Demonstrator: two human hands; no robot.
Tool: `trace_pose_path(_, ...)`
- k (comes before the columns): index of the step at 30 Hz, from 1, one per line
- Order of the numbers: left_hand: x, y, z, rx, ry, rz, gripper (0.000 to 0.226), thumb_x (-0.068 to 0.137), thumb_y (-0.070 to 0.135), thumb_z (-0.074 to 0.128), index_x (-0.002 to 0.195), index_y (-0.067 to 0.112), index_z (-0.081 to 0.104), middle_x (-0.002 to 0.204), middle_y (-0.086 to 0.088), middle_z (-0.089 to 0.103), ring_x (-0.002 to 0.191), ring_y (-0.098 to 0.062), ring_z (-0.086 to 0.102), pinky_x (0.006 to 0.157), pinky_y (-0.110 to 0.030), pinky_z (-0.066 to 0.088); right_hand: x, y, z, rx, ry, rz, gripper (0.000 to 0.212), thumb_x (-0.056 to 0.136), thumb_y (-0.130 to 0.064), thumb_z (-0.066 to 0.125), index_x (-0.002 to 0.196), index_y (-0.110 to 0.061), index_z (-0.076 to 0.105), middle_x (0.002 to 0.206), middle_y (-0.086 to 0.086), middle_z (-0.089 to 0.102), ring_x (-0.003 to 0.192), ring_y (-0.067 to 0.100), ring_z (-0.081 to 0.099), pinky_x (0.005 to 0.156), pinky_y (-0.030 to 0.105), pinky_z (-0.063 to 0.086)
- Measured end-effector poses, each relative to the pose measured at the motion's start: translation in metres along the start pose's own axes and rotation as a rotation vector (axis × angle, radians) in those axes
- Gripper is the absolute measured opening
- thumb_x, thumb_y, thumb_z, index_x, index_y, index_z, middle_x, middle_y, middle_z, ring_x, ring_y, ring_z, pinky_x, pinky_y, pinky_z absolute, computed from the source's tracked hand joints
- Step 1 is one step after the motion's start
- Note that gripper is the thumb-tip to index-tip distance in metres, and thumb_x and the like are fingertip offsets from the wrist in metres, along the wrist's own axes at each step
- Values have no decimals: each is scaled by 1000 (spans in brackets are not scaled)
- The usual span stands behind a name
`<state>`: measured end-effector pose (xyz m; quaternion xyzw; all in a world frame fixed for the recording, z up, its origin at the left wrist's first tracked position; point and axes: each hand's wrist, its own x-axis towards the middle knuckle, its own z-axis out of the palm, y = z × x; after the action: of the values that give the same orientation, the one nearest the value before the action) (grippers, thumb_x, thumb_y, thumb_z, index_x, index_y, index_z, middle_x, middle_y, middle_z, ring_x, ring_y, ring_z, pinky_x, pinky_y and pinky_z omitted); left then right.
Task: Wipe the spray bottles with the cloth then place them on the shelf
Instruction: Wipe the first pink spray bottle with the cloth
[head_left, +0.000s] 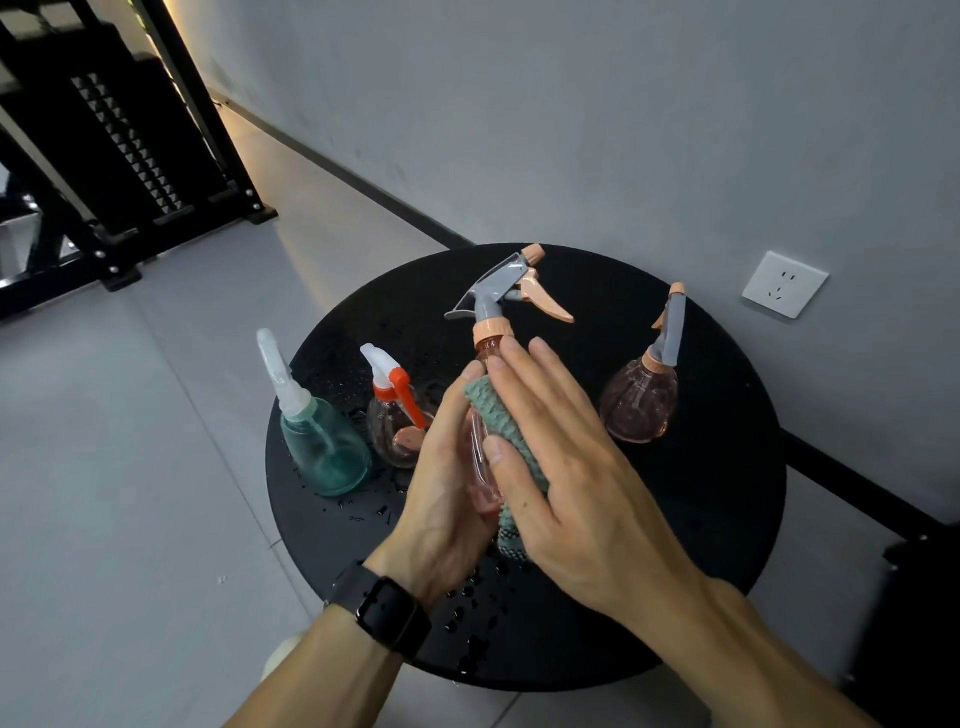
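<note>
— Round black table, wet. Where's the bottle?
— Between my hands: left hand wraps the pink spray bottle; right hand, fingers together, presses the green cloth onto its right side.

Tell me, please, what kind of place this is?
Probably an indoor room in a home or workspace, though I cannot say which. A grey wall carries a socket, the floor is tiled, and a small round black table stands by the wall, with a black metal rack beyond.
</note>
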<state>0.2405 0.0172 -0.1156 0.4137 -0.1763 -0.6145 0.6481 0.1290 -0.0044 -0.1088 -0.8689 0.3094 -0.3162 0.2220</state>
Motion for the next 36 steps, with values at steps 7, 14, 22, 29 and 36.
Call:
trace_pose_path(7,-4,-7,0,95,-70,-155,52,97,55,45,113,10,68,102,-13,64,101,-33,58,86,-45,46,8,9,-21,117,-73,110,51,102,-36,32,151,-24,24,158,-21,13,143,-11,0,111,5,3)
trace_pose_path(14,-7,-12,6,104,-56,-153,54,96,59,43,117,21,73,123,-16,69,114,-33,65,100,-48,49,3,14,-22,130,-80,152,52,101,-37,30,152,-27,23,157,-25,13,142,-12,1,111,5,4)
trace_pose_path(22,1,-15,8,78,-4,-22,42,99,44,47,114,16,74,114,-9,73,99,-22,72,82,-31,60,2,11,-17,116,-34,115,54,102,-38,27,154,-25,17,159,-24,7,146,-4,1,114,11,5)
trace_pose_path(29,12,-13,6,-6,-32,5,41,100,41,46,102,15,78,96,-8,75,83,-18,73,70,-27,60,4,18,-10,150,-15,147,55,102,-36,29,154,-21,18,160,-21,8,147,-1,2,116,15,8)
trace_pose_path(36,14,-5,7,130,-4,-81,48,105,46,39,120,14,71,114,-12,73,105,-24,70,85,-34,58,7,22,-6,104,-46,177,56,102,-32,33,153,-13,22,162,-6,14,148,1,1,117,15,7)
